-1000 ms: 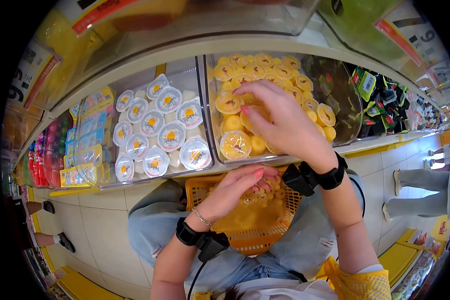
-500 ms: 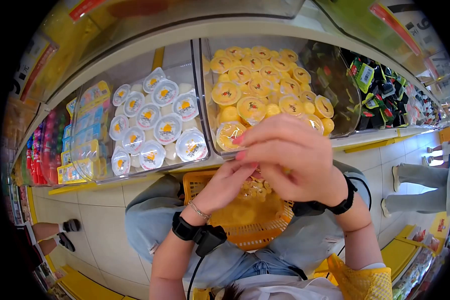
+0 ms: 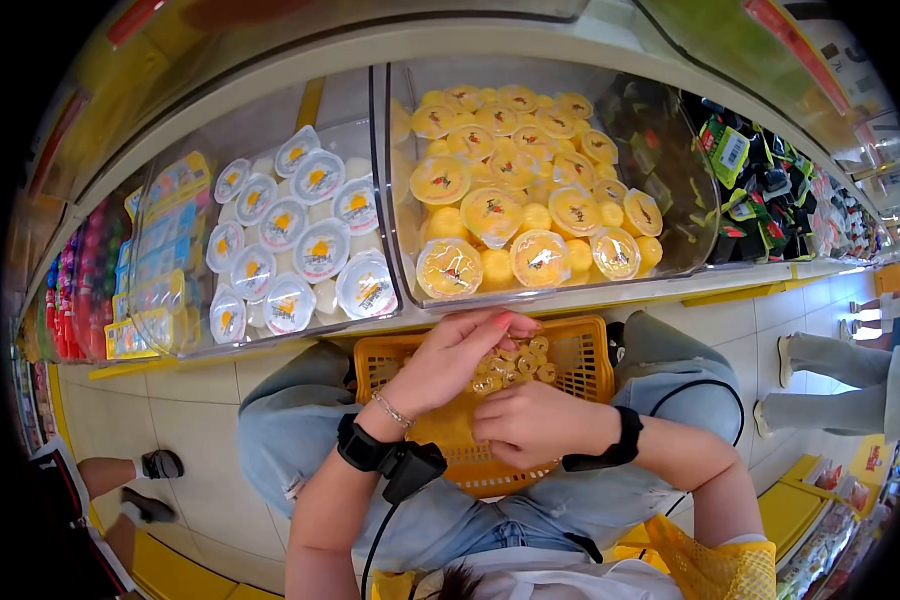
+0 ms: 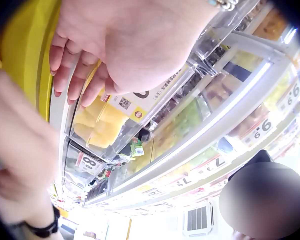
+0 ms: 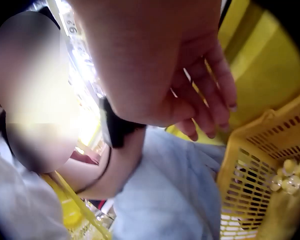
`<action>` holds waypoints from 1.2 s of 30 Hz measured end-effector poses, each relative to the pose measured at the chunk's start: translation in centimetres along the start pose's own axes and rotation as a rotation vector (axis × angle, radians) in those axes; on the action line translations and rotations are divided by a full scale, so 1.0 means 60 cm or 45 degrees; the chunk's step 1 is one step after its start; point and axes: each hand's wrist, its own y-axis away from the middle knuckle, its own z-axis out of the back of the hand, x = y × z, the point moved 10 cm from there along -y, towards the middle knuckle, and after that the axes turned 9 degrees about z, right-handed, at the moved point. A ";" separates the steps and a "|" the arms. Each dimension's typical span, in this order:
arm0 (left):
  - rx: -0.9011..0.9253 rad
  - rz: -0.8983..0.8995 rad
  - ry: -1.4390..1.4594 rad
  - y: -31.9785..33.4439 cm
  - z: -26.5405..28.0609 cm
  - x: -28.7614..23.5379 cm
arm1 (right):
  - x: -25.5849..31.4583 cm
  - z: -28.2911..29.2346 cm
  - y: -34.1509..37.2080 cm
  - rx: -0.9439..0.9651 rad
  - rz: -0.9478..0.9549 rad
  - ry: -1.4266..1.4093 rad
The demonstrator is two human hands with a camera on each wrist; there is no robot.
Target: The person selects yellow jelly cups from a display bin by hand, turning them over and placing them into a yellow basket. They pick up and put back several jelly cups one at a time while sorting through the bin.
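1. The left hand [image 3: 457,352], fingers loosely straight, and right hand [image 3: 542,424], loosely curled, look empty over the basket [image 3: 595,362].
2. Small yellow pieces [image 3: 515,368] lie inside; I'd add others gently.

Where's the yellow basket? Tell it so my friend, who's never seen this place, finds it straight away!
Find the shelf with see-through bins, then look just below it, between two knees in blue jeans. The basket is there. Unlike the bins above, it has orange-yellow slotted walls, with a heap of small yellow pieces inside.
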 end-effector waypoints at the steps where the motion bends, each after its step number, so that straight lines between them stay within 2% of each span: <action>1: 0.000 0.004 -0.002 0.000 -0.001 0.000 | -0.022 -0.038 0.011 0.133 -0.093 0.081; 4: 0.008 0.001 0.000 0.000 -0.002 -0.001 | -0.104 -0.133 0.069 0.324 -0.434 0.106; 7: 0.020 -0.015 0.003 0.001 -0.003 0.000 | -0.181 -0.205 0.130 0.558 -0.648 0.182; 8: 0.016 -0.018 -0.001 0.002 -0.004 -0.002 | -0.213 -0.230 0.156 0.525 -0.718 0.115; 11: -0.009 -0.028 0.009 0.004 -0.003 -0.006 | -0.245 -0.245 0.199 0.759 -0.867 0.165; 14: -0.024 -0.034 0.009 0.003 0.000 -0.003 | -0.296 -0.283 0.256 0.653 -0.987 0.034; 17: -0.015 -0.031 0.000 -0.001 -0.003 0.000 | -0.332 -0.325 0.288 0.714 -0.994 -0.048; 20: -0.013 -0.027 -0.004 -0.004 -0.004 0.001 | -0.362 -0.367 0.324 0.726 -1.144 -0.118; 23: -0.022 -0.031 0.003 -0.006 -0.004 0.002 | -0.366 -0.409 0.358 0.921 -1.238 -0.168; 36: 0.026 -0.015 0.072 -0.021 -0.014 0.013 | -0.373 -0.500 0.410 0.928 -1.401 -0.333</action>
